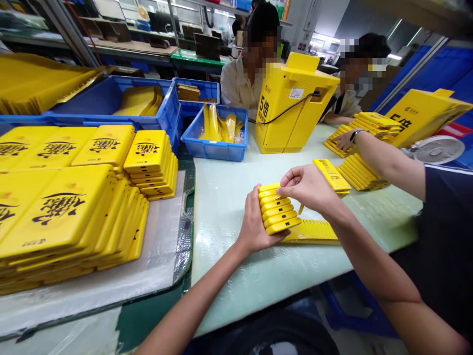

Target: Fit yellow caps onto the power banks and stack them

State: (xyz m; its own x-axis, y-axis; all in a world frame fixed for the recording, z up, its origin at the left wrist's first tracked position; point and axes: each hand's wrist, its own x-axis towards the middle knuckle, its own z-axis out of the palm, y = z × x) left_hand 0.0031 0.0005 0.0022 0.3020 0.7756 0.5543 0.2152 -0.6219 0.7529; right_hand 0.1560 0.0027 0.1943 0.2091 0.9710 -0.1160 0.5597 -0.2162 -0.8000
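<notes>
Left fingers (253, 203) clasp the yellow stack (280, 213); right fingers (290, 178) pinch together at its top

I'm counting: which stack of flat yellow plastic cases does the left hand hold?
The small central stack, in the left hand; black-printed stacks at left lie untouched.

Left hand (254, 222), right hand (308, 190) and both slim forearms (209, 283) bare; below the table (254, 283), what seems dark clothing (288, 323), blurred, with a pale patch (284, 348)
</notes>
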